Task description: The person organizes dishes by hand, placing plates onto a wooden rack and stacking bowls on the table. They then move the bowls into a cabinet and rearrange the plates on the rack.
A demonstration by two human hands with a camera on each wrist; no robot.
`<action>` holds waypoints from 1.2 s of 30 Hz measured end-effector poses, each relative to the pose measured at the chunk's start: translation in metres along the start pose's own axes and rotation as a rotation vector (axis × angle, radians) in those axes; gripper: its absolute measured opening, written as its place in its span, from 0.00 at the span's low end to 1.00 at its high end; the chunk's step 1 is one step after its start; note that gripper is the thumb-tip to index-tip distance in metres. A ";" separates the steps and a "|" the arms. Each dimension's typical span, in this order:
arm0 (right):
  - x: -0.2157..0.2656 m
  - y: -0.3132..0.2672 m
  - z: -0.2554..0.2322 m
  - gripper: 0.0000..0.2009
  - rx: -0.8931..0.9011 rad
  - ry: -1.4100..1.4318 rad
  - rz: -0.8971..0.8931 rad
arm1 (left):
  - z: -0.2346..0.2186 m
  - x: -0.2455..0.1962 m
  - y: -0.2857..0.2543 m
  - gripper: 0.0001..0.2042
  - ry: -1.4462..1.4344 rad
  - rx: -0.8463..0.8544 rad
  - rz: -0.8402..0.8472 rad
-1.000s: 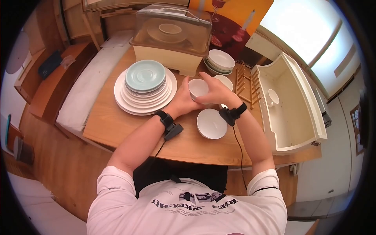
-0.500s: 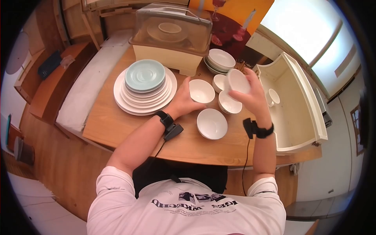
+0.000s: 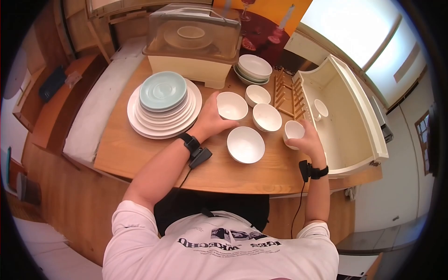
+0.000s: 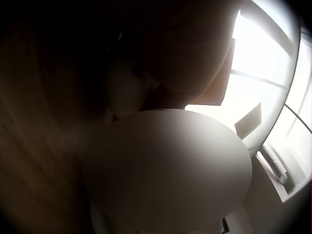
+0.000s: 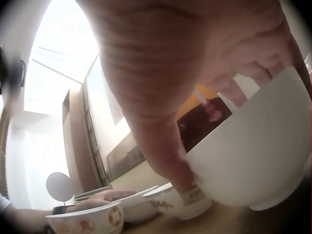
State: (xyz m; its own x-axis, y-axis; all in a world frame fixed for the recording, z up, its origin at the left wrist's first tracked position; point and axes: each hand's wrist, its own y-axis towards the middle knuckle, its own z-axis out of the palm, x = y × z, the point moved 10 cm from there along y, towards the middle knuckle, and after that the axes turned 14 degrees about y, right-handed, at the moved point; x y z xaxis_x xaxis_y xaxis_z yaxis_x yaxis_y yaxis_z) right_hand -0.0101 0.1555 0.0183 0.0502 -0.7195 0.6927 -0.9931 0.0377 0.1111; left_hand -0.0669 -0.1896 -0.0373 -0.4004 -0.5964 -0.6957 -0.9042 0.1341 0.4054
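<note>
My left hand (image 3: 210, 120) holds a white bowl (image 3: 232, 106) from its left side, thumb along the near side and fingers toward the far side. At the right of the table, my right hand (image 3: 309, 140) grips a smaller white bowl (image 3: 294, 131) between thumb and fingers. In the right wrist view that bowl (image 5: 258, 146) is tilted, low over the tabletop. Between the hands sit a white bowl (image 3: 267, 117) and a small bowl (image 3: 257, 95) behind it. Nearer me stands another white bowl (image 3: 246, 145).
Left of the bowls is a plate stack topped by a pale blue plate (image 3: 163, 90). A covered dish box (image 3: 186, 70) stands behind. Further back are stacked bowls (image 3: 255, 66). A wooden rack (image 3: 285, 95) adjoins a cream bin (image 3: 350, 130) holding a white cup (image 3: 320, 108).
My right hand has lifted the small bowl from the bowl at my left hand, carried it right and lowered it toward the table. My left hand has stayed at its bowl.
</note>
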 end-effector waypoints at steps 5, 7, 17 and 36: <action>-0.001 -0.002 0.014 0.50 -0.024 -0.025 -0.064 | -0.003 -0.004 0.003 0.52 -0.057 -0.024 0.063; 0.004 -0.003 0.017 0.51 -0.039 -0.009 -0.092 | -0.004 -0.001 0.004 0.51 -0.025 -0.035 0.057; 0.017 0.016 0.040 0.55 0.004 -0.011 -0.181 | -0.005 0.006 0.002 0.57 0.088 -0.094 0.033; 0.019 0.082 0.040 0.11 -0.207 1.128 -0.214 | 0.000 0.013 0.002 0.53 0.178 -0.153 0.065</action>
State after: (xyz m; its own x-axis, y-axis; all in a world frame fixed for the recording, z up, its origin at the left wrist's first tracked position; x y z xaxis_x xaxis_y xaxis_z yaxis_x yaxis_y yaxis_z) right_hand -0.0947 0.1171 0.0117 0.3838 0.2954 0.8749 -0.9219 0.1777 0.3444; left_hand -0.0739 -0.1970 -0.0450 -0.4119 -0.7221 -0.5558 -0.8390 0.0627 0.5405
